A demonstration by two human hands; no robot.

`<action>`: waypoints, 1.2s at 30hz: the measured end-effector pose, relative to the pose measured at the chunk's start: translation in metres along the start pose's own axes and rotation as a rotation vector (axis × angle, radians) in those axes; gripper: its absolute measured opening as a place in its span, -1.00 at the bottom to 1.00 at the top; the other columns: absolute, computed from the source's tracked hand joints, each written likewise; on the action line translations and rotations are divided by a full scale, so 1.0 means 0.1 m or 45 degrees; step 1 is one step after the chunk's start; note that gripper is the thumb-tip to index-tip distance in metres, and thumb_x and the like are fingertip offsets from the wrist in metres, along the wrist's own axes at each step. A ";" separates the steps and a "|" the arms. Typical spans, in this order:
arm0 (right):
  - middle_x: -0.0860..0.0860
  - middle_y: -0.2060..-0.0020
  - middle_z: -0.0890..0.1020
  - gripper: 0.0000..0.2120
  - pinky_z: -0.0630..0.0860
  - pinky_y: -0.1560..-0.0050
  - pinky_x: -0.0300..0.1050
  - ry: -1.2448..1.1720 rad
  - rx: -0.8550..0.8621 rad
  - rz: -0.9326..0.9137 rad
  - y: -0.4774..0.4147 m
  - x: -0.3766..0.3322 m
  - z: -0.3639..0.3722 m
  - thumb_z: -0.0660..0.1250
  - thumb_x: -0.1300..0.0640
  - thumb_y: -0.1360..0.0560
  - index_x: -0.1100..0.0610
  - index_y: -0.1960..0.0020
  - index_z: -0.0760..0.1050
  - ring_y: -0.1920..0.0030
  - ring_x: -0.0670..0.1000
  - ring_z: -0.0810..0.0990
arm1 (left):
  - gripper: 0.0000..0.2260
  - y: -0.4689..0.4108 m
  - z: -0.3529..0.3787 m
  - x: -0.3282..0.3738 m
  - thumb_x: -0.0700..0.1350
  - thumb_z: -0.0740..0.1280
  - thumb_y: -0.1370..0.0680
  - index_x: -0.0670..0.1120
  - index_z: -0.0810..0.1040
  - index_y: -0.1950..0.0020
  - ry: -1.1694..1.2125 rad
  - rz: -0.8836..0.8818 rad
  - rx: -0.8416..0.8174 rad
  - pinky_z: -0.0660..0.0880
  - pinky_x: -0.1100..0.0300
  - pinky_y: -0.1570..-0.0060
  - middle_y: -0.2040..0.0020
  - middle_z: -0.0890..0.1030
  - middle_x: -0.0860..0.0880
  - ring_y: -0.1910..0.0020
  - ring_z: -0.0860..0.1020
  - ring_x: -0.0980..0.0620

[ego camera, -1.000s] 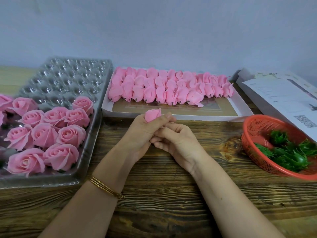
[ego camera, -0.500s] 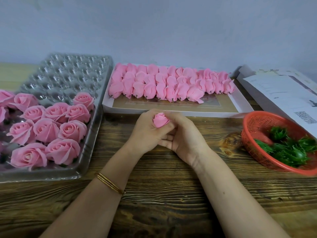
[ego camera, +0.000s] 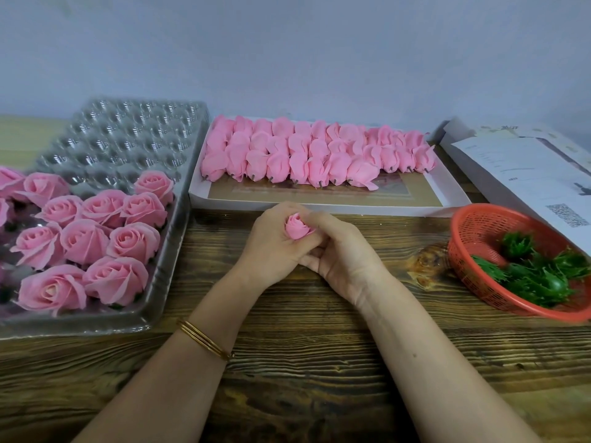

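head view: both hands meet just in front of the white box (ego camera: 319, 208), close to its front edge, and between them sits a single pink rose bud (ego camera: 297, 227). the left hand (ego camera: 271, 247) wraps the bud from below and from the side. its fingers (ego camera: 284, 208) are curled round the base so the bloom faces up, which looks like a grip meant to steady the flower while it is shaped. the right hand (ego camera: 342, 254) closes in from the other side and pinches the outer petals between thumb and forefinger, probably to ease them open. the lower fingers of both hands are tucked together under the bud, so whatever happens at its stem is hidden.

inside the white box, closed buds (ego camera: 319, 158) lie in rows with their short stems pointing to the front edge, which makes each one easy to pick up by the base. left of the white box, a clear plastic tray (ego camera: 128, 135) holds opened roses (ego camera: 86, 238) upright, seemingly so the spread petals are not crushed. right of the white box stands a red basket (ego camera: 473, 225) of green calyxes (ego camera: 537, 276), on the right hand's side, with printed sheets (ego camera: 527, 174) further right. everything rests on the wooden worktop (ego camera: 303, 362). by my reading the bud is only partly opened.
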State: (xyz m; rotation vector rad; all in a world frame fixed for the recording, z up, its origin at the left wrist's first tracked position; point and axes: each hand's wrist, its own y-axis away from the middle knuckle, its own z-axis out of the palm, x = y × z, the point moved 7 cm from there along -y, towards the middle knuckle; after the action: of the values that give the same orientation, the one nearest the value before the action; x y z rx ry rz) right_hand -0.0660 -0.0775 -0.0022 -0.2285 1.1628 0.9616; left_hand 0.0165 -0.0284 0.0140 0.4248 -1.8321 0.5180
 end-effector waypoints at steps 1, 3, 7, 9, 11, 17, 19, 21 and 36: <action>0.13 0.14 0.72 -0.75 0.62 0.15 -0.14 0.011 0.001 -0.005 0.00 0.00 0.00 0.44 0.09 -0.30 0.19 0.07 0.67 0.08 0.01 0.72 | -0.89 0.00 0.00 0.00 -0.19 0.50 -0.47 -0.09 0.64 0.03 -0.007 0.005 0.004 0.55 -0.02 -0.09 0.04 0.67 -0.06 0.02 0.64 0.00; 0.12 0.13 0.72 -0.72 0.61 0.12 -0.13 0.019 -0.004 -0.009 -0.01 0.00 0.00 0.43 0.09 -0.30 0.20 0.04 0.66 0.06 0.02 0.71 | -0.90 -0.01 -0.01 -0.01 -0.16 0.51 -0.47 -0.03 0.63 0.07 -0.020 0.010 0.012 0.56 0.01 -0.07 0.06 0.67 -0.03 0.04 0.64 0.04; 0.13 0.13 0.71 -0.74 0.62 0.12 -0.11 0.001 -0.009 -0.014 -0.01 0.00 0.00 0.40 0.09 -0.31 0.20 0.07 0.66 0.07 0.02 0.70 | -0.86 -0.02 -0.01 -0.04 -0.13 0.51 -0.47 -0.12 0.66 0.01 -0.021 -0.009 0.019 0.58 -0.03 -0.04 0.07 0.68 -0.04 0.05 0.65 0.01; 0.13 0.13 0.71 -0.77 0.62 0.13 -0.11 -0.004 -0.020 -0.023 0.00 0.00 0.00 0.39 0.10 -0.31 0.19 0.10 0.67 0.07 0.03 0.70 | -0.87 -0.02 0.00 -0.04 -0.12 0.51 -0.46 -0.11 0.66 0.03 -0.010 -0.010 0.017 0.59 0.00 0.01 0.09 0.68 -0.04 0.08 0.66 0.01; 0.13 0.11 0.72 -0.78 0.62 0.12 -0.11 -0.010 -0.034 -0.037 0.00 -0.01 0.01 0.39 0.09 -0.33 0.17 0.10 0.68 0.05 0.03 0.70 | -0.88 -0.02 0.00 -0.03 -0.11 0.51 -0.46 -0.08 0.66 0.04 -0.009 -0.002 0.011 0.58 0.04 0.03 0.11 0.68 -0.02 0.09 0.66 0.02; 0.13 0.12 0.73 -0.83 0.61 0.11 -0.13 0.033 -0.028 -0.049 -0.01 -0.01 0.01 0.43 0.09 -0.32 0.15 0.16 0.72 0.03 0.02 0.71 | -0.89 0.00 0.00 0.01 -0.14 0.50 -0.48 -0.12 0.67 0.03 -0.035 0.020 0.003 0.57 -0.01 -0.03 0.09 0.68 -0.03 0.06 0.64 0.02; 0.13 0.13 0.73 -0.85 0.61 0.11 -0.14 0.039 -0.037 -0.047 -0.01 -0.01 0.01 0.43 0.10 -0.31 0.14 0.19 0.73 0.04 0.01 0.71 | -0.90 0.00 -0.01 0.03 -0.16 0.49 -0.48 -0.15 0.67 0.05 -0.039 0.024 0.007 0.56 -0.05 -0.05 0.09 0.68 -0.04 0.06 0.64 0.00; 0.13 0.13 0.73 -0.86 0.62 0.11 -0.13 0.052 -0.040 -0.045 -0.02 -0.01 0.00 0.44 0.11 -0.30 0.15 0.21 0.73 0.04 0.01 0.72 | -0.92 0.01 -0.01 0.04 -0.19 0.49 -0.47 -0.17 0.67 0.07 -0.052 0.037 0.012 0.55 -0.04 -0.04 0.11 0.67 -0.05 0.07 0.63 -0.01; 0.10 0.09 0.73 -0.79 0.62 0.06 -0.13 0.127 -0.049 -0.065 -0.01 0.00 0.03 0.41 0.00 -0.50 0.13 0.12 0.71 0.07 -0.02 0.70 | -0.92 0.01 -0.06 0.03 -0.21 0.41 -0.53 -0.22 0.66 0.06 -0.014 0.004 0.080 0.57 0.17 0.12 0.12 0.68 -0.12 0.13 0.65 0.04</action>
State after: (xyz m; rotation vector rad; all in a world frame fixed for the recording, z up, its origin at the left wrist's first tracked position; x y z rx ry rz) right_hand -0.0635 -0.0759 -0.0015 -0.3390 1.2249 0.9372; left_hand 0.0194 -0.0244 0.0187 0.4687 -1.8310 0.5776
